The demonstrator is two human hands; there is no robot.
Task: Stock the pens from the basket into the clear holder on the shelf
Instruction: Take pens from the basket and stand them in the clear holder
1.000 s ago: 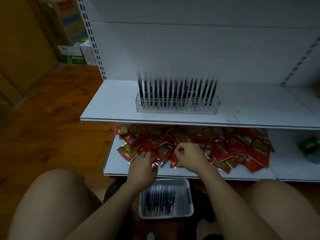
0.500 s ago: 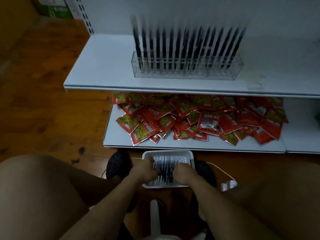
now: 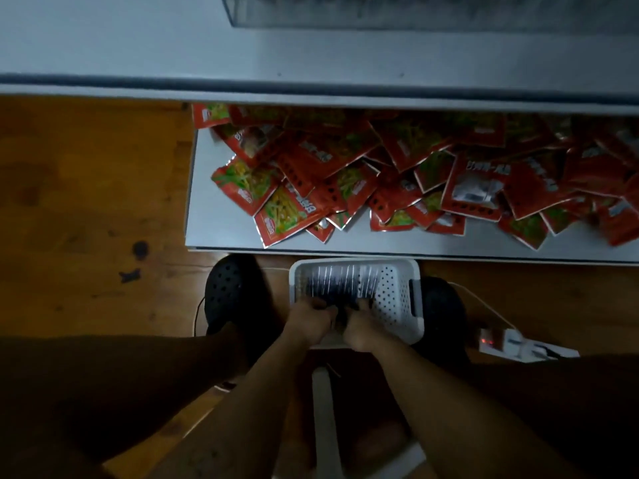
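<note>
writing on the red foil packets beyond the white perforated plastic basket is unreadable. dark slim pens lie parallel in it; left hand and right hand rest among them, grip unclear.

Basket: white, perforated, handle slot at R end. Sits level on floor, just in front of lower shelf edge. Pens: dark, thin, lying side by side in L + mid part; R part bare. Holder: clear, on top shelf, only lower strip in view, blurred; dark contents, can't resolve.
</note>
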